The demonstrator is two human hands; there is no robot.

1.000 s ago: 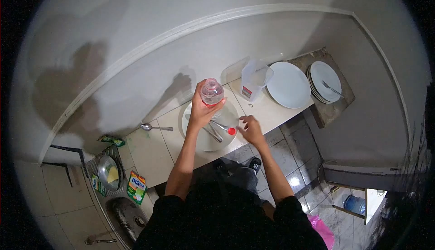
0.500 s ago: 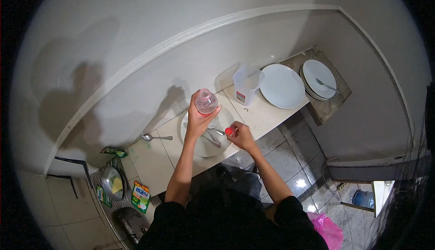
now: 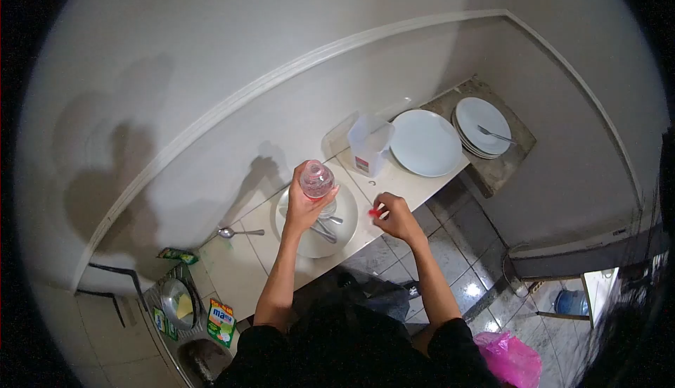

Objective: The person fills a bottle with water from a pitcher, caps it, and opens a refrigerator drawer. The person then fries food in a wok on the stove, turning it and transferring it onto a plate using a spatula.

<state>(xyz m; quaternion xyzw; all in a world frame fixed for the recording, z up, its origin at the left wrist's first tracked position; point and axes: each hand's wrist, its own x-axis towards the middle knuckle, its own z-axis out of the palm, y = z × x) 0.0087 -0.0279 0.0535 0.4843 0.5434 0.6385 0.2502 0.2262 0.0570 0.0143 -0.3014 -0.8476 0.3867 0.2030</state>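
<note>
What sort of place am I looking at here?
Most likely a small home kitchen: there is a metal sink basin at the lower left, a silver metal spoon on the pale tiled counter, and a stack of round white plates.

a kitchen — a tiled worktop [image 3: 235, 265] below the left hand [image 3: 301, 212], a spoon [image 3: 240, 233] and a metal sink [image 3: 199, 361] off to its left — and stacked white plates [image 3: 481, 118] beyond the right hand [image 3: 398, 218].
</note>
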